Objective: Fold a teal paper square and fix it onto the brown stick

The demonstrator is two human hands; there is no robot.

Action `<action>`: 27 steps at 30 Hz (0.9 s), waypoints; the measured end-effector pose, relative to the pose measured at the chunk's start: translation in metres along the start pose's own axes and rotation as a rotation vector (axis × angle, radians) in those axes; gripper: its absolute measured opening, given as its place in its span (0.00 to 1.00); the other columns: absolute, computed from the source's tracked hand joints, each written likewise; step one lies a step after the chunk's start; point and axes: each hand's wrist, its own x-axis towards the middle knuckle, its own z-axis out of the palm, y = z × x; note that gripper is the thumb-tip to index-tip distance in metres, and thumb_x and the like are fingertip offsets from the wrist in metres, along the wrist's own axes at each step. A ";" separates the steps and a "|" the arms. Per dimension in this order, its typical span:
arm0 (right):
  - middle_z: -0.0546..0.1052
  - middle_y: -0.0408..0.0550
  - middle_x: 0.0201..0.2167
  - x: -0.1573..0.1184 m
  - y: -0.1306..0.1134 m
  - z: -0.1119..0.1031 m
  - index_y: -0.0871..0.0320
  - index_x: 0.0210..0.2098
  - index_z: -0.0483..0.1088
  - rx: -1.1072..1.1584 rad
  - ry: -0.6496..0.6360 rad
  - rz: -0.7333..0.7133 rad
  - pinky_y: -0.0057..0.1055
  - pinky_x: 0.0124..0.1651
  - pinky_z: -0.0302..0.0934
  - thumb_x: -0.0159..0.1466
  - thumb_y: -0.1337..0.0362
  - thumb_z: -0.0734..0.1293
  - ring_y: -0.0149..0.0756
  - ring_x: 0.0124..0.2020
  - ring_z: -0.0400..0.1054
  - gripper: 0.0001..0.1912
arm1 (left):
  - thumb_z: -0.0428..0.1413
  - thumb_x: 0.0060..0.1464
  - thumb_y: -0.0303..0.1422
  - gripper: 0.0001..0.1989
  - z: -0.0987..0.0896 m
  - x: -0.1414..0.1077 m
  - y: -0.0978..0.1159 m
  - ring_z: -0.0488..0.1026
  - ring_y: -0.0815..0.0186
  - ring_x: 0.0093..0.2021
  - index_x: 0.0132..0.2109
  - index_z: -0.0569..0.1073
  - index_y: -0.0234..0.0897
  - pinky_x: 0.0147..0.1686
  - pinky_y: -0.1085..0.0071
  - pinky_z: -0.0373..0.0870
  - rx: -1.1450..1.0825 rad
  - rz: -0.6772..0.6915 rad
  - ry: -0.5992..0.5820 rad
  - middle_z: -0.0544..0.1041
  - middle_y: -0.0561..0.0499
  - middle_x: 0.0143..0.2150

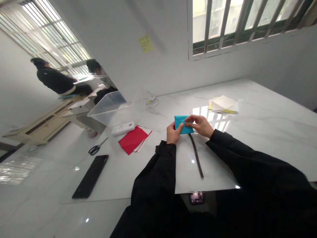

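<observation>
A small bright blue envelope (178, 121) with folded flaps is held up over the table in front of me. My left hand (174, 133) grips its lower left side, with the thumb pressed on the front. The fingertips of my right hand (200, 125) are pinched together against the middle of the envelope. Whatever they may hold there is too small or hidden to make out. Below the envelope, a thin dark brown stick (195, 155) lies on the table, its upper end covered from view.
On the left of the marble-patterned table (153, 175) lie red paper (133, 140), a white device (123, 128), scissors (95, 149) and a black phone (90, 177). A clear plastic bin (109, 110) stands behind them. Pale and yellow papers (224, 104) lie at right. Two people sit farther back.
</observation>
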 end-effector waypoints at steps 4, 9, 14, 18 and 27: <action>0.84 0.49 0.36 0.000 0.000 0.000 0.54 0.38 0.81 -0.012 0.005 0.010 0.41 0.46 0.67 0.62 0.50 0.76 0.42 0.38 0.75 0.15 | 0.71 0.46 0.51 0.27 0.001 0.000 0.001 0.78 0.61 0.36 0.44 0.84 0.32 0.40 0.66 0.77 0.004 0.009 -0.003 0.84 0.46 0.37; 0.84 0.49 0.36 0.000 -0.001 0.000 0.55 0.38 0.81 0.006 -0.008 0.025 0.40 0.46 0.68 0.61 0.49 0.76 0.43 0.39 0.76 0.16 | 0.71 0.46 0.50 0.27 0.002 -0.001 0.003 0.78 0.61 0.35 0.44 0.84 0.32 0.39 0.67 0.76 -0.010 0.001 -0.013 0.84 0.46 0.36; 0.84 0.49 0.35 0.001 0.000 -0.002 0.55 0.37 0.81 0.032 -0.016 0.037 0.39 0.46 0.68 0.60 0.50 0.77 0.42 0.38 0.76 0.15 | 0.71 0.46 0.51 0.26 0.002 -0.001 0.004 0.78 0.61 0.35 0.43 0.84 0.32 0.40 0.67 0.76 -0.004 0.015 -0.019 0.84 0.47 0.36; 0.84 0.48 0.35 0.002 0.000 -0.003 0.56 0.37 0.81 0.046 -0.025 0.054 0.38 0.44 0.67 0.58 0.53 0.78 0.40 0.37 0.76 0.14 | 0.71 0.46 0.50 0.26 0.002 0.000 0.001 0.77 0.62 0.35 0.43 0.84 0.32 0.40 0.67 0.75 -0.013 0.034 -0.030 0.84 0.47 0.36; 0.83 0.49 0.33 0.003 0.002 -0.003 0.58 0.37 0.80 0.085 -0.012 0.093 0.36 0.39 0.68 0.57 0.52 0.78 0.38 0.33 0.74 0.16 | 0.71 0.45 0.51 0.27 0.003 0.001 0.001 0.77 0.62 0.35 0.43 0.84 0.32 0.40 0.67 0.74 -0.011 0.023 -0.023 0.83 0.47 0.36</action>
